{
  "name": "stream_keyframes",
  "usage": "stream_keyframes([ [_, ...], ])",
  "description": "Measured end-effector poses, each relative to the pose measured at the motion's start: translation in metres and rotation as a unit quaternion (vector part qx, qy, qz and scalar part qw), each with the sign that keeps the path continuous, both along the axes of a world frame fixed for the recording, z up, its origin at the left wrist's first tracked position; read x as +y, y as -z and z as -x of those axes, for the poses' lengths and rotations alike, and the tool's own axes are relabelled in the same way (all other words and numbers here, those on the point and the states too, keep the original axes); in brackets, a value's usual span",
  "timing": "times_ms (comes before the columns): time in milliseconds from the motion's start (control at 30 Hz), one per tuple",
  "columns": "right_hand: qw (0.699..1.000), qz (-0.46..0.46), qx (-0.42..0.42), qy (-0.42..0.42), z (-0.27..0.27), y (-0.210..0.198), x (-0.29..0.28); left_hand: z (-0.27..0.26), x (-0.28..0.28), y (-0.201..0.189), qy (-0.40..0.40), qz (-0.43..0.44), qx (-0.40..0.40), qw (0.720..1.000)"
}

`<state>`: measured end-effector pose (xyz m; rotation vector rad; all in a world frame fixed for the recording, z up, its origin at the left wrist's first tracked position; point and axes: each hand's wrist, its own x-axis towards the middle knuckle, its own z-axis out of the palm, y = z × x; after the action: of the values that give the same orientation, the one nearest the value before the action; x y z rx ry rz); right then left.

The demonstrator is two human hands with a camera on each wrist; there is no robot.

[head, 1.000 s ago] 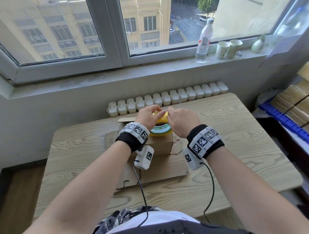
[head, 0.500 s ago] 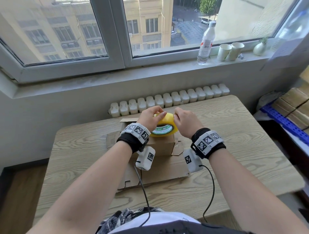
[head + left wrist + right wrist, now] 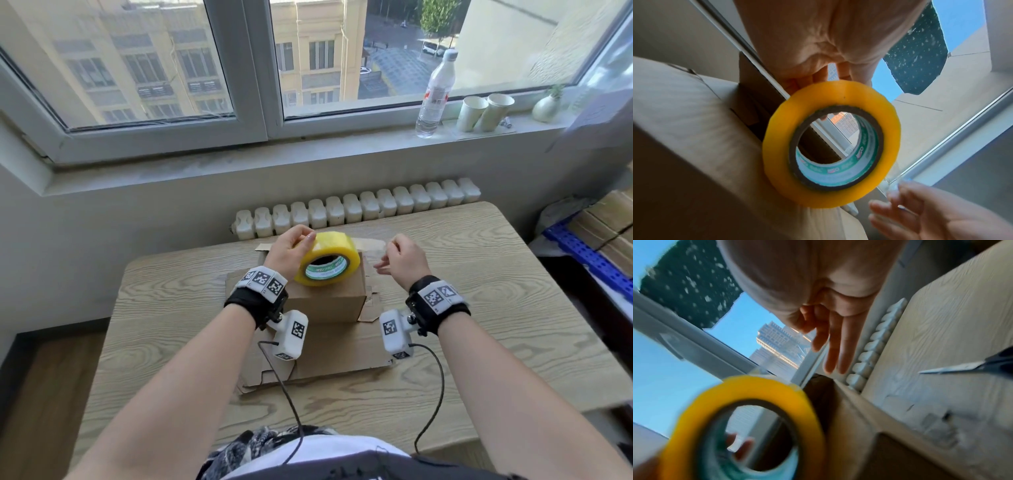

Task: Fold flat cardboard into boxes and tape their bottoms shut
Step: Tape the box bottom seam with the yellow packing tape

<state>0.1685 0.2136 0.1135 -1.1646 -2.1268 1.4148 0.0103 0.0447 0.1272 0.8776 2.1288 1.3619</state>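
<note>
A yellow tape roll [image 3: 337,244] with a green-printed core stands tilted on top of a folded brown cardboard box [image 3: 325,303]. My left hand [image 3: 287,251] grips the roll from its left side, fingers over the rim; the left wrist view shows the roll [image 3: 830,91] close under that hand [image 3: 818,48]. My right hand [image 3: 402,257] is to the right of the box, thumb and forefinger pinching the clear tape end drawn from the roll, other fingers spread. The box sits on flat cardboard [image 3: 339,354]. In the right wrist view the roll [image 3: 748,386] is blurred.
A wooden table [image 3: 496,301] carries everything. Scissors [image 3: 962,367] lie on it right of the box. A white radiator [image 3: 359,205] runs behind. On the sill stand a bottle [image 3: 436,92], two paper cups [image 3: 483,108] and a small vase [image 3: 544,106]. A blue shelf [image 3: 582,246] is at the right.
My right hand has left the roll and moved right, drawing out a strip of tape. The left hand has tipped the roll more upright on the box.
</note>
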Motion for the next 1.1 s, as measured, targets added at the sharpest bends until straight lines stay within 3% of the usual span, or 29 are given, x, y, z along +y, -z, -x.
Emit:
stream_keyframes([
  [100, 0.995, 0.013, 0.097, 0.003, 0.014, -0.019, -0.011, 0.008, -0.004, -0.001, -0.043, -0.033, 0.013, 0.998],
  [300, 0.982, -0.029, 0.164, -0.084, 0.043, -0.055, -0.034, 0.001, -0.003, -0.028, -0.095, -0.041, 0.189, 0.977],
  [467, 0.977, -0.027, 0.175, -0.116, 0.057, -0.057, -0.053, -0.012, -0.007, -0.049, -0.042, -0.023, 0.133, 0.99],
  [667, 0.972, -0.035, 0.176, -0.153, 0.069, -0.061, -0.076, -0.013, -0.016, -0.052, -0.097, 0.027, 0.155, 0.983],
  [867, 0.967, 0.015, 0.171, -0.187, 0.081, -0.06, -0.095, -0.008, -0.026, -0.048, -0.13, 0.053, 0.169, 0.976],
  [1100, 0.964, -0.049, 0.154, -0.212, 0.088, -0.058, -0.101, 0.004, -0.043, -0.041, -0.17, 0.039, 0.182, 0.968],
])
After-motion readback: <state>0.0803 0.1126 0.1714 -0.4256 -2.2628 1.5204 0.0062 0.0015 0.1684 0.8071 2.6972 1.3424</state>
